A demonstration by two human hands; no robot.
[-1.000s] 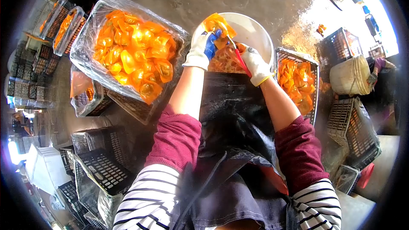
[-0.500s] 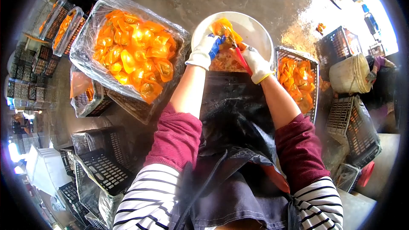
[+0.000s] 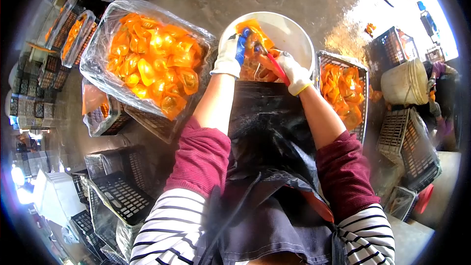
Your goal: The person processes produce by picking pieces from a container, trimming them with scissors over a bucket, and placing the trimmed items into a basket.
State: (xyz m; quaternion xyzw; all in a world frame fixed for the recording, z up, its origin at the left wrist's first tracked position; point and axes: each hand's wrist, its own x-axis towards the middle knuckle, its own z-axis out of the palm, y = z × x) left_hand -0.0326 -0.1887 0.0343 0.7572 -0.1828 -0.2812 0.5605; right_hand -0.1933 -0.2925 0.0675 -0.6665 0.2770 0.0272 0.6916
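My left hand [image 3: 229, 58], in a white glove with blue fingertips, is closed on a glossy, thin orange piece [image 3: 257, 28] over a round white tub [image 3: 298, 33]. My right hand [image 3: 295, 72], also gloved, grips red-handled scissors [image 3: 278, 68]. Their metal end points at the underside of the orange piece, partly hidden by the fingers. Wet orange scraps [image 3: 252, 70] lie low in the tub. A black apron [image 3: 260, 113] reaches up to the tub's near rim.
A plastic-lined crate [image 3: 98, 54] heaped with similar orange pieces stands at left. Another crate [image 3: 364, 76] with orange pieces is right of the tub. Farther right, a person's gloved hand [image 3: 431, 88] is beside a dirty white bucket [image 3: 405, 83]. Black crates [image 3: 122, 198] stack at lower left.
My left hand has moved slightly left and turned, with the orange piece tilting along. More scraps show in the tub. At right, the other person's hands have shifted.
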